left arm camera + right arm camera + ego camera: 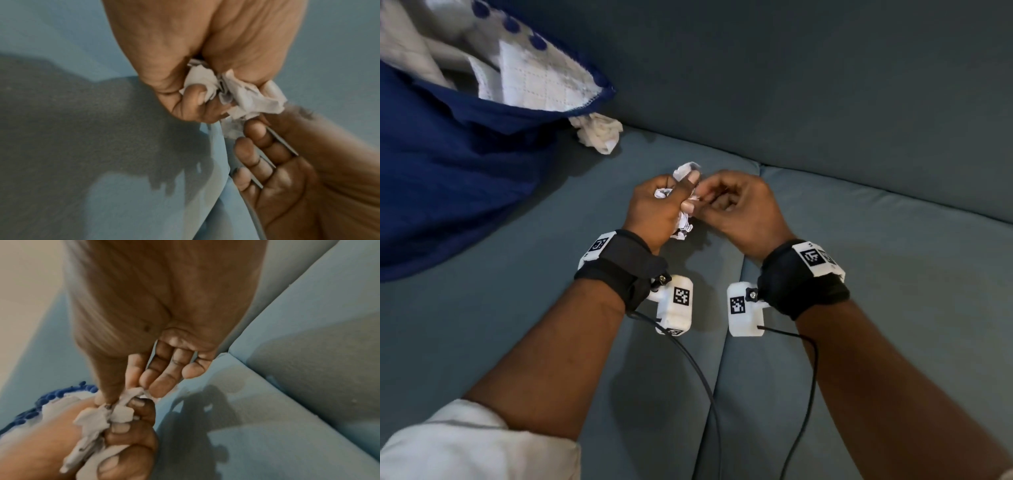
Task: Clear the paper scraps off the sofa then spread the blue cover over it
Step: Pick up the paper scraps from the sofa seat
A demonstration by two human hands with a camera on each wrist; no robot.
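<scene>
My left hand (671, 202) is closed in a fist around a wad of crumpled white paper scraps (683, 226), just above the teal sofa seat (500, 325). My right hand (705, 200) meets it from the right and pinches a bit of the paper (133, 393) between thumb and forefinger, its other fingers (164, 378) loosely curled. In the left wrist view the wad (246, 95) bulges out of the left fist (197, 100). Another crumpled scrap (599, 132) lies at the back of the seat beside the bunched blue cover (448, 164).
The blue cover has a white quilted underside (534, 78) and fills the sofa's left end. The backrest (791, 85) runs behind my hands. A seam between two seat cushions (736, 267) passes under my wrists. Camera cables (709, 394) trail toward me.
</scene>
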